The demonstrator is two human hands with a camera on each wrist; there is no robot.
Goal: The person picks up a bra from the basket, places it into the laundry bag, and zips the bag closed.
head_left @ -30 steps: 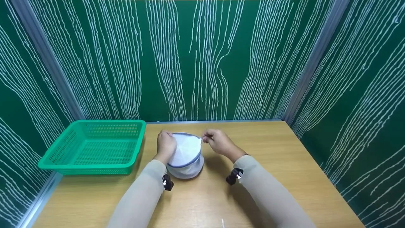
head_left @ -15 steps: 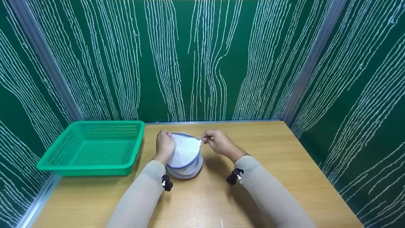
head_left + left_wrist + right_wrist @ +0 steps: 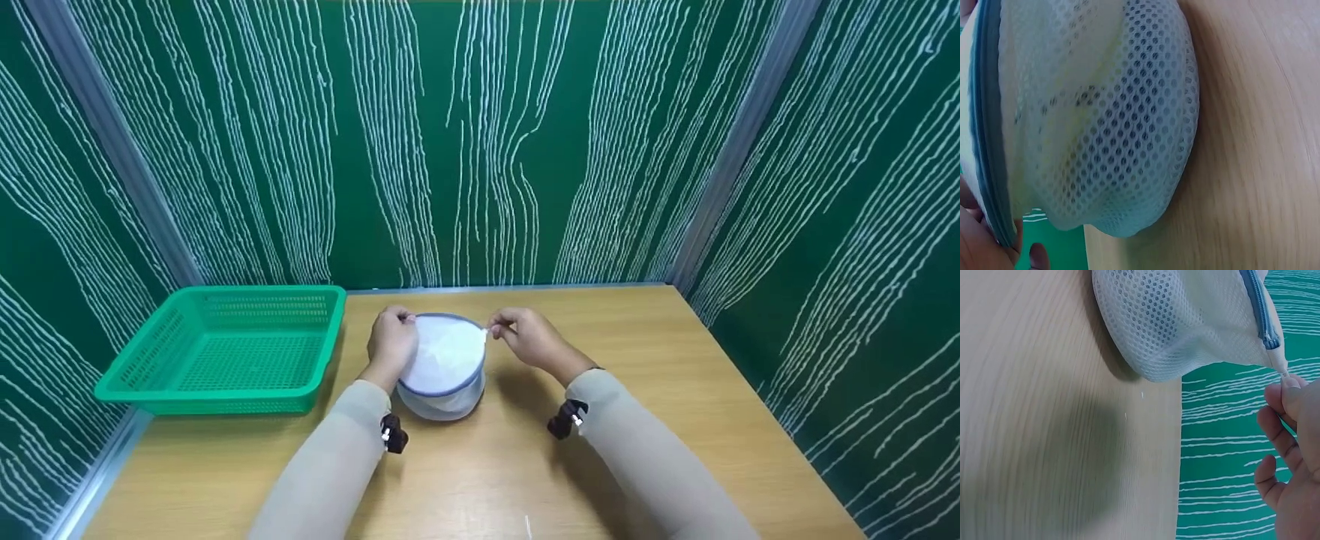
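Note:
A white mesh laundry bag [image 3: 448,356] with a blue zip round its top stands on the table in the head view. Its honeycomb mesh side [image 3: 1129,112] fills much of the left wrist view, with faint yellowish patches showing through. At the bag's left rim, my left hand [image 3: 391,341] grips the edge with thumb and fingers. My right hand [image 3: 529,337] pinches a small white tab [image 3: 1279,363] at the end of the zip [image 3: 1261,312], on the bag's right side. The other fingers of that hand are loosely bent in the right wrist view.
To the left on the wooden table [image 3: 637,420] stands a green plastic basket [image 3: 319,375] with perforated sides. Green panels [image 3: 510,150] with wavy white lines enclose the back and both sides. A short thin white strip [image 3: 528,527] shows at the table's near edge.
My right hand has shifted slightly right with the tab, and the bag's top has come along, its lid looking rounder and tauter. The left hand keeps its grip on the left rim.

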